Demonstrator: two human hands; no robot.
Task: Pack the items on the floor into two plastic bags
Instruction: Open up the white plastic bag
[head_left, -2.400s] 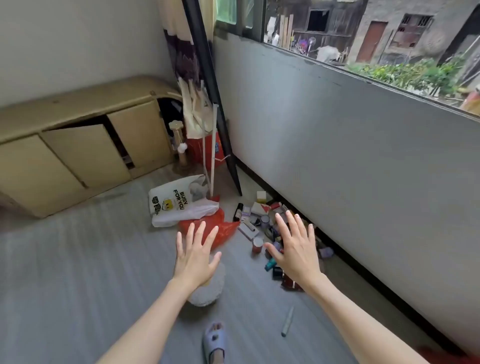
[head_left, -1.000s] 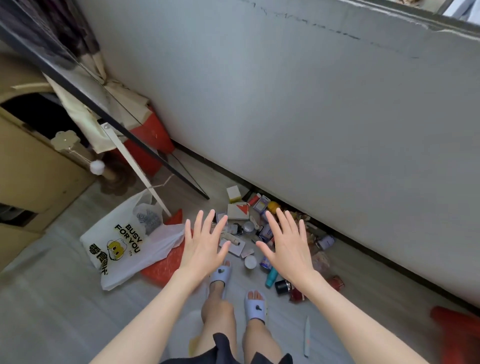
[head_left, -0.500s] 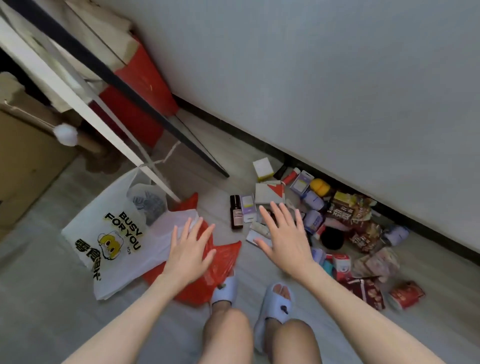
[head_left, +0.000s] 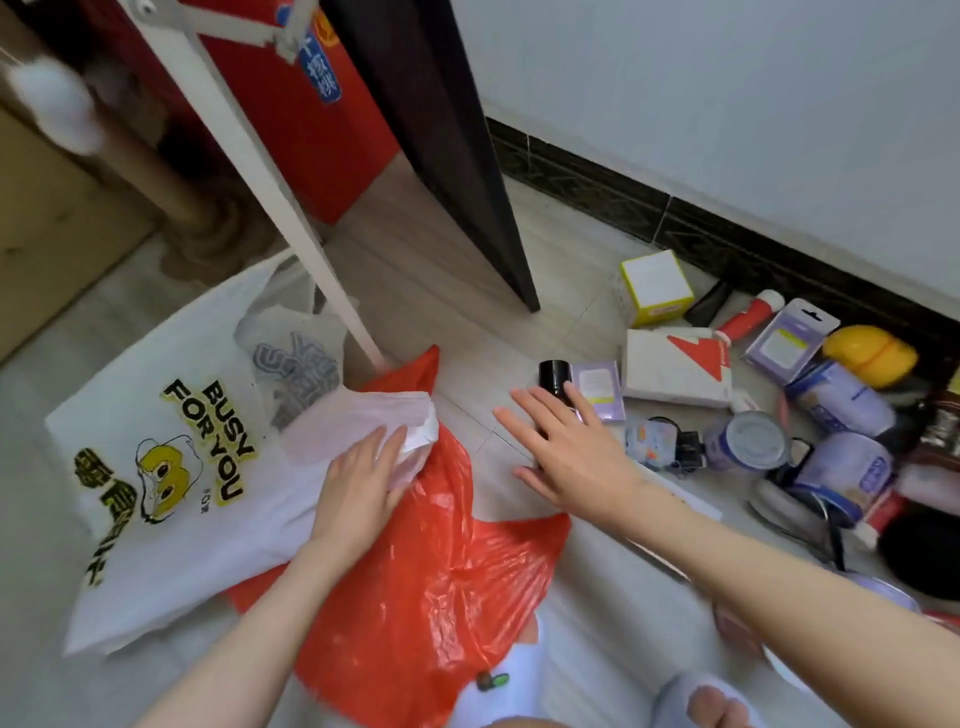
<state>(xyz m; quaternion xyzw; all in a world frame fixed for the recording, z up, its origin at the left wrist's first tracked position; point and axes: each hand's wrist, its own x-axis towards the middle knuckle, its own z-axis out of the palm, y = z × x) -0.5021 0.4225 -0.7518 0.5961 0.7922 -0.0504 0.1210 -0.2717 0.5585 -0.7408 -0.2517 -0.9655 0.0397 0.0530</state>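
Left hand (head_left: 363, 493) lies flat, fingers straight, pressing the white bag (head_left: 171, 467) where it overlaps the red bag (head_left: 441, 571); grip holds nothing. Right hand (head_left: 566, 452) hovers wide open, empty, w/ the item pile (head_left: 779, 431) just to its right along the wall, so it's the nearer one. Bags: 2, both flat, long axis running toward the person (mouths hard to tell). Items: a dozen-plus, incl. approx 4 cans, 3 boxes

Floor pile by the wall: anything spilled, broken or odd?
Nothing looks spilled or damaged. The items lie jumbled, cans and boxes tipped on their sides. Both bags lie flat and unopened: the white bag overlaps the red bag, with the left hand on them. The right hand holds nothing.
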